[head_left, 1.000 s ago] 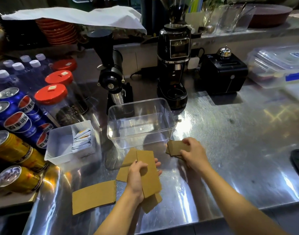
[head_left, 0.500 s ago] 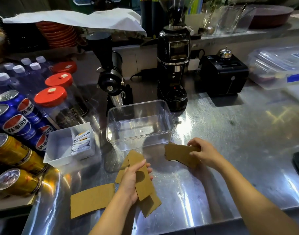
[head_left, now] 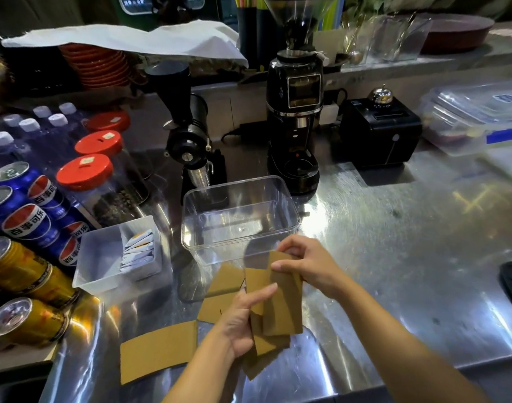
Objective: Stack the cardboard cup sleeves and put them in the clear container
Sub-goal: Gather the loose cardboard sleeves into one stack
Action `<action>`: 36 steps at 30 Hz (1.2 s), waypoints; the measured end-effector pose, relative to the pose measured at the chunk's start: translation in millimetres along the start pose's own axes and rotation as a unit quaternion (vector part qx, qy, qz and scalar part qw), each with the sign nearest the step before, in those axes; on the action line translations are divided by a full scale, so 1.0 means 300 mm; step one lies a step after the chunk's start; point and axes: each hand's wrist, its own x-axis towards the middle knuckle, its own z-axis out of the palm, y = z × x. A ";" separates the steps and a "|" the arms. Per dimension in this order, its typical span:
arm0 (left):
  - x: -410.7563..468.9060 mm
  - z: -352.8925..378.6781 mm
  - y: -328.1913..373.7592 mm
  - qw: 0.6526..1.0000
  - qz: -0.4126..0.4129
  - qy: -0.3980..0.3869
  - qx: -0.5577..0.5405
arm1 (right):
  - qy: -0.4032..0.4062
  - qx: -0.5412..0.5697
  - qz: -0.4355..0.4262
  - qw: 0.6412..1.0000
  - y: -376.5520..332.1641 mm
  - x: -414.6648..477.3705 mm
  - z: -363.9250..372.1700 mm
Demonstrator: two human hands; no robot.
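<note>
The clear container [head_left: 240,245] stands open and holds nothing, in the middle of the steel counter. Just in front of it, my left hand [head_left: 243,324] grips a brown cardboard sleeve [head_left: 256,282] from below. My right hand [head_left: 307,266] pinches another sleeve [head_left: 284,306] at its top and lays it over the first one, upright and a little to the right. Loose sleeves lie flat on the counter: one at the front left [head_left: 159,350], two overlapping behind my left hand [head_left: 220,298], one partly hidden under my hands [head_left: 263,359].
A white tray of sachets [head_left: 98,271] sits left of the container. Soda cans [head_left: 22,228] and red-lidded jars [head_left: 86,173] crowd the left edge. Two black grinders [head_left: 295,126] and a black box [head_left: 379,135] stand behind. The counter's front edge is close.
My right hand lifted a sleeve from the counter and carried it left onto the sleeve held by my left hand, which rose slightly.
</note>
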 end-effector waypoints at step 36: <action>-0.017 -0.053 0.027 0.995 0.060 0.020 0.075 | -0.135 -0.126 0.125 0.975 0.023 -0.034 -0.045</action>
